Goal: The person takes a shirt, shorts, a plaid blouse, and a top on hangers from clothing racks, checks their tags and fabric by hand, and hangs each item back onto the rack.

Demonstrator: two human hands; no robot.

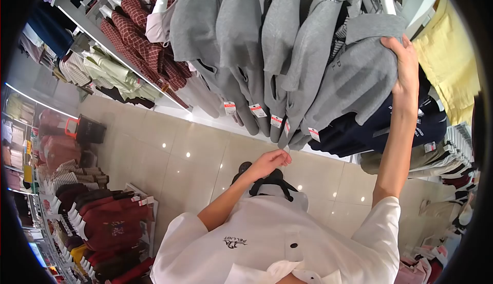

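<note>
My right hand (pixel 403 65) grips a grey sweatshirt (pixel 359 60) at its upper edge near the collar, thumb in front and the other fingers mostly hidden behind the cloth. This sweatshirt hangs at the right end of a row of similar grey garments (pixel 239 32) on white hangers. Red-and-white price tags (pixel 314 134) dangle from their lower edges. Lower down, in front of my body, my left hand (pixel 271 163) has its fingers loosely curled together with nothing visible in them. It is just below the hanging grey sleeve ends, apart from them as far as I can see.
Dark red checked garments (pixel 146 37) hang left of the grey row, with navy clothes (pixel 380 127) and a yellow garment (pixel 448 52) to the right. A rack of dark red sweatshirts (pixel 113 222) stands at lower left. A black basket (pixel 91 130) sits on the tiled floor (pixel 179 155).
</note>
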